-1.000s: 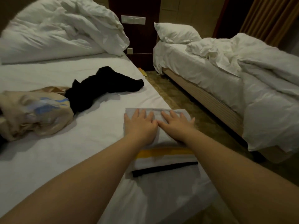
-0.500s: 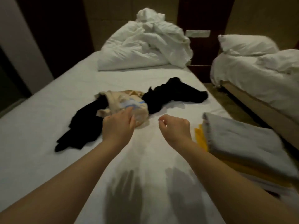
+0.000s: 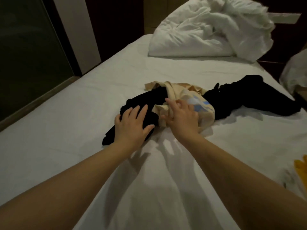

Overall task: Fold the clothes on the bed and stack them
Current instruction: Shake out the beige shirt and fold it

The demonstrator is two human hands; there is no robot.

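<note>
Fabric (image 3: 301, 170), yellow, partly off-frame right.

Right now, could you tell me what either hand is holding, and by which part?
Nothing is gripped: the left hand rests flat on the nearer black garment, at its near end; the right hand touches the cream garment.

Dim rm, dark glass pane (image 3: 28, 52) left, crumpled white duvet (image 3: 196, 37) beyond

arms: just plain bare ones, lol | left hand (image 3: 131, 126): bare | right hand (image 3: 183, 121): bare too | forearms (image 3: 74, 180): uncovered right down to the bottom edge
</note>
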